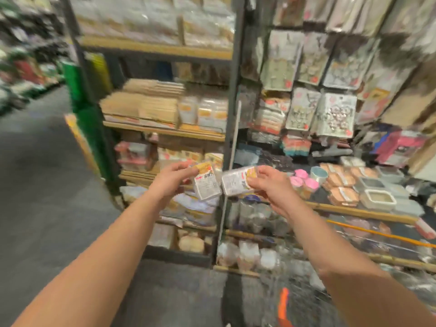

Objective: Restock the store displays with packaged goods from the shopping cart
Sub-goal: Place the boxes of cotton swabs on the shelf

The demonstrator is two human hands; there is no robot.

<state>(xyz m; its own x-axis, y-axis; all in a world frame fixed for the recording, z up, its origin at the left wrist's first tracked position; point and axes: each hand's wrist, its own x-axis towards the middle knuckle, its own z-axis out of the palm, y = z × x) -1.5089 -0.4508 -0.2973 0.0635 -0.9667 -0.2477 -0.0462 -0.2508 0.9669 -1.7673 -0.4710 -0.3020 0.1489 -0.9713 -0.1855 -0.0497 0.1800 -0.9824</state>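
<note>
Left hand: your left hand point(173, 177) pinches the top of a small white-and-yellow packet point(207, 185), fingers curled on its upper edge; the packet hangs tilted in front of the shelving.
Right hand: your right hand point(269, 185) grips a second packet point(237, 181) at its yellow end; this one lies nearly level, its free end just beside the first packet.
Shelving: a dark upright post point(232, 95) divides wooden shelves point(165, 132) of stacked, wrapped goods on the left from hanging packs point(304, 67) on the right.
Lower display: pink cups point(304, 182), tan lidded boxes point(343, 197) and a pale rectangular container point(381, 200) sit on a ledge to the right of your hands.
Floor: grey floor point(42, 185), with an aisle running back at left.
Cart: wire cart point(306, 289) with an orange part point(283, 308), bottom right, heavily blurred.
</note>
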